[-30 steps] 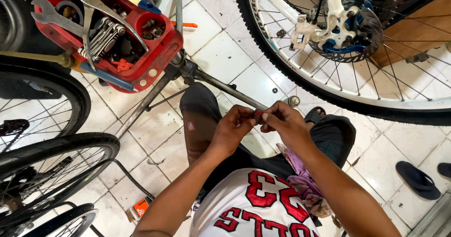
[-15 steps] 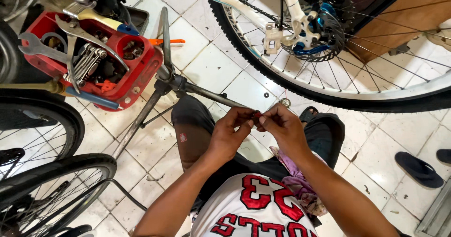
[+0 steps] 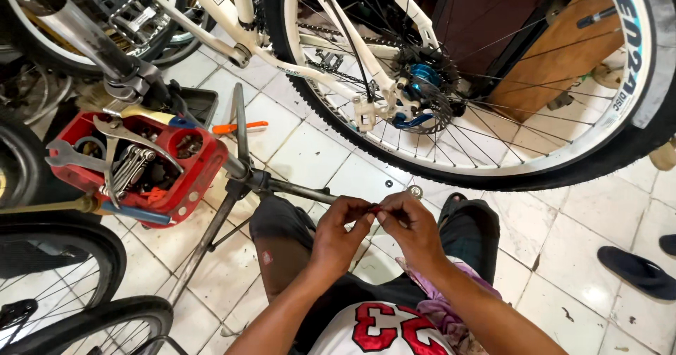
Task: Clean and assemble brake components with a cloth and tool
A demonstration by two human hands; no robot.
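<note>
My left hand [image 3: 343, 234] and right hand [image 3: 410, 229] meet above lap, fingertips pinched together on tiny dark red part [image 3: 374, 208]; too small for me to tell what kind. Both grips clenched on it. Part sits between hands, over white tiled floor [image 3: 317, 151]. Red plastic tool tray [image 3: 199, 179] with steel wrenches [image 3: 127, 161] off to left on repair stand. White bicycle frame [image 3: 331, 59] and black-tyred rear wheel [image 3: 535, 136] ahead. Purple rag [image 3: 440, 309] on right thigh.
</note>
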